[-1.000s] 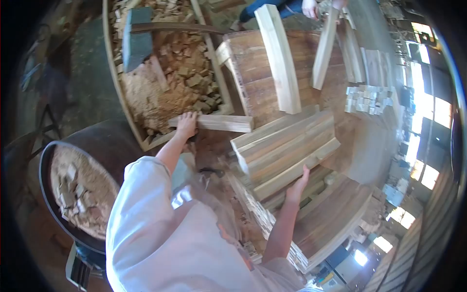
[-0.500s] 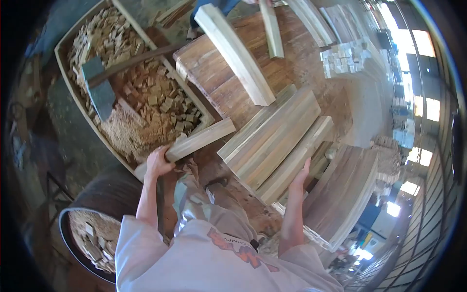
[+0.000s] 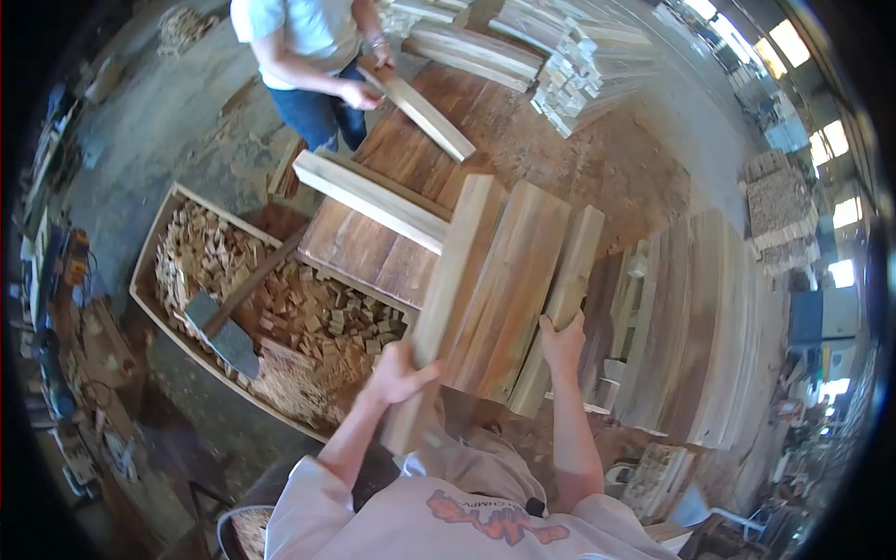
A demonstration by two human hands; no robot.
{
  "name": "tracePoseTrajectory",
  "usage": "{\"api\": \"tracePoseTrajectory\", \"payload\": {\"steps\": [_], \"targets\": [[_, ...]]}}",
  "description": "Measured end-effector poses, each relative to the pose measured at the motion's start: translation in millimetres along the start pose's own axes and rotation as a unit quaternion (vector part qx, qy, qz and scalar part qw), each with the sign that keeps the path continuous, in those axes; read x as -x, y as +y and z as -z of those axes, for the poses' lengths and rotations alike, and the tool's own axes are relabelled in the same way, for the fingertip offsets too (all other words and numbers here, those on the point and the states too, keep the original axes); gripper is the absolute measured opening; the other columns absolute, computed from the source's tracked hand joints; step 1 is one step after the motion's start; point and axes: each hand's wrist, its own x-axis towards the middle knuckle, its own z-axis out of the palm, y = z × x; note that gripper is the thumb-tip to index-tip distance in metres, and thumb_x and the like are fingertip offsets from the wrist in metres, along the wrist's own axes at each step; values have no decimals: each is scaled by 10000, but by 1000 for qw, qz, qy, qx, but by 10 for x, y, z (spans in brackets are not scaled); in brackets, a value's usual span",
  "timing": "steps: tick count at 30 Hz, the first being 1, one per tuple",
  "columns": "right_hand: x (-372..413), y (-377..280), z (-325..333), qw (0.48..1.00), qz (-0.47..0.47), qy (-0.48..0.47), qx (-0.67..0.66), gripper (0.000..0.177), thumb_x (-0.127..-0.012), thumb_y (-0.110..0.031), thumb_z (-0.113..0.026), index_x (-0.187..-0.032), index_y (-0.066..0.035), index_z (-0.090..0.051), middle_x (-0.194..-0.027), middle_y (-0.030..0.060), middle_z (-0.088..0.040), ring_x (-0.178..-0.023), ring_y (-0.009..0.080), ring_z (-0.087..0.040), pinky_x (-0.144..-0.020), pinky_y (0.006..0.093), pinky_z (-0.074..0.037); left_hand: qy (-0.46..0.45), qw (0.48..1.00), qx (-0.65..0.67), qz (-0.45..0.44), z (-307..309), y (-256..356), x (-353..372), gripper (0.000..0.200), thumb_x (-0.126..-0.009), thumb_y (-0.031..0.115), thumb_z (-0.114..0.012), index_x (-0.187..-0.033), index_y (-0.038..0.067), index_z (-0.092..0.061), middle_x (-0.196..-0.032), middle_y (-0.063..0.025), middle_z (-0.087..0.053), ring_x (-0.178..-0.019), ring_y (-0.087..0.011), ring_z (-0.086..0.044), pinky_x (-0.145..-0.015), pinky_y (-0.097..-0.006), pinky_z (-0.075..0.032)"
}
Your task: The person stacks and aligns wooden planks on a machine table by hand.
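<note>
My left hand (image 3: 399, 371) grips the near end of a long pale wooden board (image 3: 448, 280), which lies along the left side of a stack of boards (image 3: 513, 280) on the workbench. My right hand (image 3: 563, 342) rests on the near end of the stack's rightmost board (image 3: 566, 280), fingers spread over it. Both hands are at the stack's near edge, a board's width or two apart.
A wooden crate (image 3: 154, 252) of offcut blocks and sawdust, with a shovel (image 3: 224, 327) in it, stands at the left. Another person (image 3: 308, 47) across the bench holds a board (image 3: 420, 112). A thick beam (image 3: 369, 198) lies on the bench. More plank stacks (image 3: 691, 327) lie at the right.
My left hand has carried the board from beside the crate over to the stack and laid it along the stack's left side. My right hand stayed on the stack. The view swung toward the other person.
</note>
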Motion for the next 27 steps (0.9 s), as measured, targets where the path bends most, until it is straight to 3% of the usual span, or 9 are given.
{"api": "tracePoseTrajectory", "payload": {"steps": [4, 7, 10, 12, 15, 16, 21, 23, 27], "targets": [[46, -71, 139, 1000, -15, -16, -22, 691, -787, -256, -755, -1337, 23, -443, -1130, 258, -651, -1071, 377, -639, -924, 418, -489, -35, 992, -122, 15, -525, 1053, -571, 650, -779, 489, -703, -1055, -94, -628, -944, -344, -650, -929, -383, -663, -829, -467, -511], [-11, 140, 194, 995, -5, -19, -98, 671, -806, -334, -753, -1313, 19, -489, -1120, 240, -663, -1055, 355, -652, -904, 404, -500, 167, 895, -381, -164, -1257, 777, -867, 593, -843, 481, -650, -1190, 1, -610, -1276, -269, -565, -1250, -408, -490, -1052, -567, -339], [120, 251, 478, 977, 35, -94, -188, 663, -821, -437, -732, -1278, 8, -552, -1063, 185, -701, -982, 288, -688, -852, 370, -525, 131, 890, -383, -212, -1654, 654, -877, 546, -876, 432, -624, -1238, 27, -578, -1388, -258, -454, -1350, -377, -352, -1085, -577, -237], [313, 474, 647, 967, 41, -162, -192, 554, -877, -369, -698, -1291, -27, -558, -1059, 149, -705, -975, 216, -683, -826, 344, -528, 90, 907, -384, -147, -1644, 715, -836, 541, -913, 477, -552, -1253, 56, -574, -1377, -190, -482, -1334, -379, -373, -1123, -592, -176], [1180, 1608, 867, 941, 150, -223, -206, 480, -895, -378, -679, -1212, -25, -603, -1048, 127, -714, -947, 215, -692, -833, 336, -537, 133, 867, -411, -247, -1693, 624, -743, 437, -880, 322, -659, -1202, 30, -610, -1190, -173, -615, -1119, -332, -556, -983, -493, -405], [1524, 1690, 1287, 923, 37, -287, -255, 515, -907, -410, -652, -1220, -4, -600, -1069, 144, -709, -989, 243, -683, -873, 352, -530, 156, 870, -393, -252, -1672, 679, -546, 405, -873, 269, -687, -1182, 14, -623, -1146, -166, -643, -1057, -317, -597, -940, -450, -455], [3096, 3685, 1896, 944, -168, -186, -215, 599, -882, -457, -674, -1258, 1, -591, -1096, 145, -692, -931, 208, -666, -800, 333, -527, 77, 988, 50, -120, -2388, 1132, 800, 243, -917, 193, -624, -1085, 20, -649, -1056, -114, -639, -877, -208, -619, -802, -345, -497], [3551, 4030, 2620, 822, -311, -81, -471, 439, -878, -399, -682, -1167, -69, -668, -1100, 97, -703, -908, 192, -670, -765, 296, -531, -84, 981, 90, -152, -2816, 1213, 1142, 173, -911, 168, -598, -1016, 34, -625, -950, -75, -599, -782, -169, -576, -738, -310, -475], [3614, 4739, 3430, 734, -363, 129, -560, 428, -951, -359, -599, -1242, -44, -598, -1124, 68, -657, -951, 166, -625, -804, 297, -511, -285, 926, 192, -159, -4214, 1467, 2051, 188, -900, 121, -597, -1059, 20, -589, -772, -53, -565, -724, -168, -565, -680, -293, -457]]}}
